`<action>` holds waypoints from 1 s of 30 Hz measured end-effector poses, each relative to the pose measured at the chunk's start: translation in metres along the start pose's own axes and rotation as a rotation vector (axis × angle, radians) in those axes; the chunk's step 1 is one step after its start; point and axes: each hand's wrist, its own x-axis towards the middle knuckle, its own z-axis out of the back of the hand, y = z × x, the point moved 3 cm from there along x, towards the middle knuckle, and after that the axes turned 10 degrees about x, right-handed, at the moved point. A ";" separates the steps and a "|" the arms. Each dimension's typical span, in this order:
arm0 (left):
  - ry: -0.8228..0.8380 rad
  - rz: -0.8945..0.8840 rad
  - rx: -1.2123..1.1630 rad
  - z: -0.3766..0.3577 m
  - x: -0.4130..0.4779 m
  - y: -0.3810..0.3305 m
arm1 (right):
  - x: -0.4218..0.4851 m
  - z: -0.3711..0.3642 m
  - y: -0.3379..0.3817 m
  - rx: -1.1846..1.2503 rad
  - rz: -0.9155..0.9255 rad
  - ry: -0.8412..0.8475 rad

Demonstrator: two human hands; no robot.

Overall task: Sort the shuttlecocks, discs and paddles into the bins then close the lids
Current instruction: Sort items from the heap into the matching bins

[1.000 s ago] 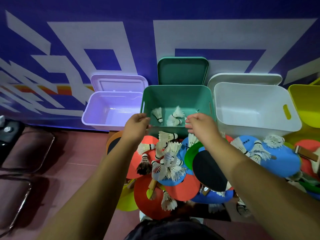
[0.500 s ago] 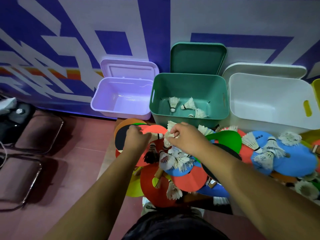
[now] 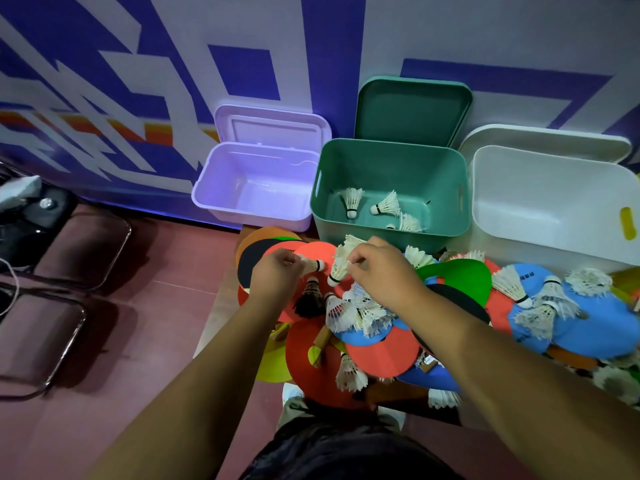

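White shuttlecock (image 3: 338, 269) pinched by right hand (image 3: 382, 277); left hand (image 3: 277, 277) grips second shuttlecock (image 3: 314, 265).

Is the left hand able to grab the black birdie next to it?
Probably not right away: the left hand is full, gripping a white shuttlecock. Otherwise the black shuttlecock lies uncovered just beside it.

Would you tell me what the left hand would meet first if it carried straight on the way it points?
Probably the front left corner of the green bin, just beyond the left hand; depth is unclear, so it might graze the purple bin instead.
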 end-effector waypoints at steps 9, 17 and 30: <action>-0.050 -0.067 -0.186 0.031 -0.005 -0.017 | 0.003 0.033 0.003 0.271 -0.123 -0.195; -0.037 -0.068 -0.280 0.044 -0.019 -0.068 | -0.003 0.078 0.001 0.533 -0.268 -0.368; 0.021 -0.106 -0.523 0.050 0.001 -0.119 | 0.007 0.118 0.009 0.513 -0.250 -0.379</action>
